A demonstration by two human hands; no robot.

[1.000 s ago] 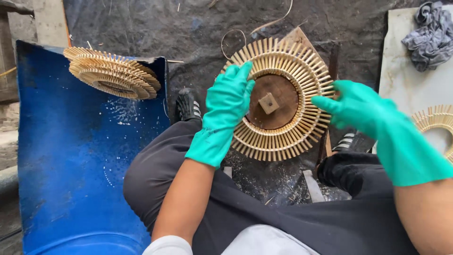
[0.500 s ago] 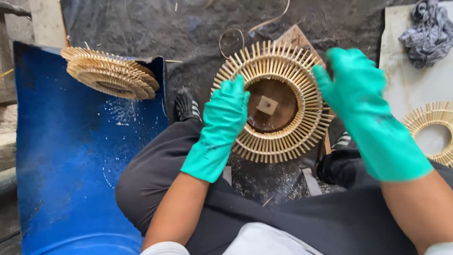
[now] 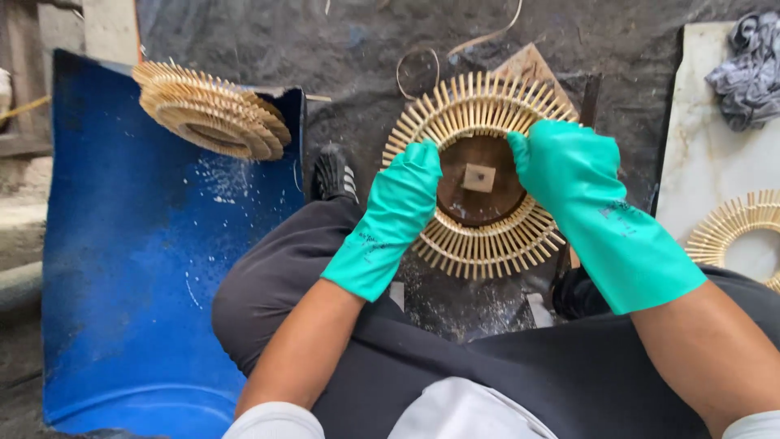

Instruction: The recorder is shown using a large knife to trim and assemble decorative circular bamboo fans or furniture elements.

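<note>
A round sunburst ring of bamboo sticks (image 3: 479,248) lies on a dark round form with a small square block (image 3: 479,177) at its centre. My left hand (image 3: 404,203), in a green rubber glove, grips the ring's left inner edge. My right hand (image 3: 565,167), gloved the same, holds the ring's upper right inner edge. Both thumbs press on the sticks. My dark-trousered legs frame the work.
A stack of finished bamboo rings (image 3: 213,111) rests on the rim of a blue plastic drum half (image 3: 138,276) at left. Another ring (image 3: 735,232) lies on a white board (image 3: 707,154) at right, with a grey rag (image 3: 751,65) above it. A black shoe (image 3: 333,172) stands beside the drum.
My right hand moved left from the ring's outer right edge onto its inner rim. My left hand shifted slightly down along the left side. The view tilted a little.
</note>
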